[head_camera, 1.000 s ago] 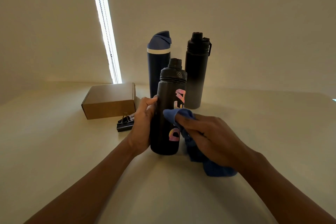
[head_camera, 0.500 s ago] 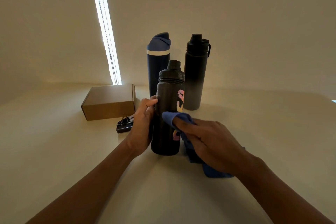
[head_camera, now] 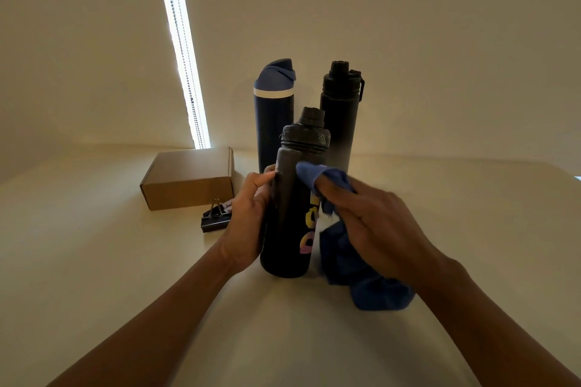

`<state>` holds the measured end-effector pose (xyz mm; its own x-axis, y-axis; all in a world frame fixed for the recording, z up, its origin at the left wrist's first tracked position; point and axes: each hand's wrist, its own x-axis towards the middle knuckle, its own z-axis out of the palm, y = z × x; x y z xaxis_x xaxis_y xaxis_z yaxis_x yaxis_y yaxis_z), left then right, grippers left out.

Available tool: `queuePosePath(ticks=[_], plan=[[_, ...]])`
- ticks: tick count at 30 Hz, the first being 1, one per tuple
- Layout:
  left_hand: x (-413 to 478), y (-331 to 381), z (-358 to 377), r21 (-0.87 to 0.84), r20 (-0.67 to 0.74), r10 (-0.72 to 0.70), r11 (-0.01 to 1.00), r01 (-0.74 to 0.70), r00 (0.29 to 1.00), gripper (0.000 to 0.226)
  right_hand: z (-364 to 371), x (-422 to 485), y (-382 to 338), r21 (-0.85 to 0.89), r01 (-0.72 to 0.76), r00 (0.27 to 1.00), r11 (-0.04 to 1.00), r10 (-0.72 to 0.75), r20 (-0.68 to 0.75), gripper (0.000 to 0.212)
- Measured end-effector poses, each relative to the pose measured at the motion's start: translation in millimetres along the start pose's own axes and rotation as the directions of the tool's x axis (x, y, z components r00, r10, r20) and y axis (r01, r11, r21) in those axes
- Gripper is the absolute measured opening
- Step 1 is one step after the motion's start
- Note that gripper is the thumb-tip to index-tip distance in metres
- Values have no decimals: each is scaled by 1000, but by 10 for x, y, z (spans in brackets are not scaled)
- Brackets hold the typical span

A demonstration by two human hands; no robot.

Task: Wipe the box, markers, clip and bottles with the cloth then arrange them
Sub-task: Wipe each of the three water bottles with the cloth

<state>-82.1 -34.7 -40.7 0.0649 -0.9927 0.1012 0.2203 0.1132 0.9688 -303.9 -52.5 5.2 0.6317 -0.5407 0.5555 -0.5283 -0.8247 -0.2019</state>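
Bottle with lettering [head_camera: 290, 214] nearest on the surface [head_camera: 94, 261], two bottles [head_camera: 338, 122] behind it toward the far edge, box [head_camera: 188, 181] left of them, clip [head_camera: 215, 219] before the box, cloth [head_camera: 361, 280] right of the near bottle.

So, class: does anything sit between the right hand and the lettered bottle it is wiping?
Only the blue cloth, draped over the right hand's fingers and pressed against the lettered bottle. Nothing else visible intervenes; the left hand grips the opposite side.

Single head view, looking forward-down, close over hands, table [head_camera: 94, 261] toward wall.
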Motion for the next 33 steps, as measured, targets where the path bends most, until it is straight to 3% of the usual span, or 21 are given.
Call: queuePosePath(ticks=[2,5,8,10,12,13,16,19,22,25,29,33], plan=[[0,14,5,-9,-13,2,1000,-2,1000,44,-9,74,37,-35,-41,998,999,40,-45,49],[-8,26,7,-12,-18,-21,1000,20,1000,51,-16,92,9,-46,-25,999,999,23,-33,49],[-13,30,0,-14,-22,-22,1000,22,1000,58,38,-4,-5,-69,81,985,994,-70,160,50],[-6,22,-14,-15,-16,-28,1000,28,999,61,72,-34,-2,37,3,959,999,-14,283,49],[-9,32,9,9,-2,-7,1000,7,1000,58,91,9,49,196,-110,979,975,71,192,68],[-9,34,18,14,12,10,1000,-11,1000,55,125,42,125,233,-128,989,964,106,106,68],[-23,58,43,16,22,42,999,-42,999,49,52,135,170,67,-141,990,988,139,24,52],[-9,29,17,25,13,26,999,-26,1000,51,51,102,112,123,-84,996,989,87,-18,46],[-32,36,3,-18,-55,-2,1000,1,998,58,93,3,50,47,-32,972,998,20,235,46],[-29,68,0,-21,-63,18,1000,-19,998,59,132,-88,-33,78,-57,842,995,6,539,39],[-21,152,-27,-18,-3,8,1000,-8,1000,64,187,-116,-123,2,101,805,995,-83,587,40],[-11,135,-14,1,8,2,1000,-2,1000,66,125,-93,-114,29,106,887,994,-108,450,44]])
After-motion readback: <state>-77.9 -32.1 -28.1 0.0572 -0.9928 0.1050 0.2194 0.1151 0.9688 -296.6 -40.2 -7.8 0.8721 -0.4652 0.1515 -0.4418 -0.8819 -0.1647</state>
